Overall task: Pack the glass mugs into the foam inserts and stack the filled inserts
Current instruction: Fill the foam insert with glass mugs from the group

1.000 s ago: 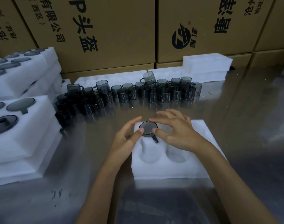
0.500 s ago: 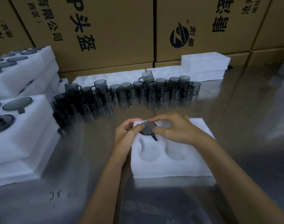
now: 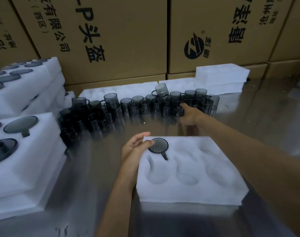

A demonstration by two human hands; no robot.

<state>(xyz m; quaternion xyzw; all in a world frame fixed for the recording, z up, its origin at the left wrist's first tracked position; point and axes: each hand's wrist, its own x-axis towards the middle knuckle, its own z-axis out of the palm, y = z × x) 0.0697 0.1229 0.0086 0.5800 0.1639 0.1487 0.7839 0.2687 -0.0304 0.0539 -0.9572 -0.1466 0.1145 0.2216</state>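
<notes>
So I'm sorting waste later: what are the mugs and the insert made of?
Mugs: smoky grey glass, glossy; you see through them, and they reflect on the table.
Insert: white foam, matte, with soft rounded pockets, probably polyethylene foam.

left hand [image 3: 135, 147] thumb on mug [image 3: 158, 145] in foam insert [image 3: 193, 182] | right hand [image 3: 190, 114] fingers at mug row [image 3: 145, 105]

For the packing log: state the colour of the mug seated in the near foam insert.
Smoky dark grey transparent glass mug, clearest in the head view.
</notes>
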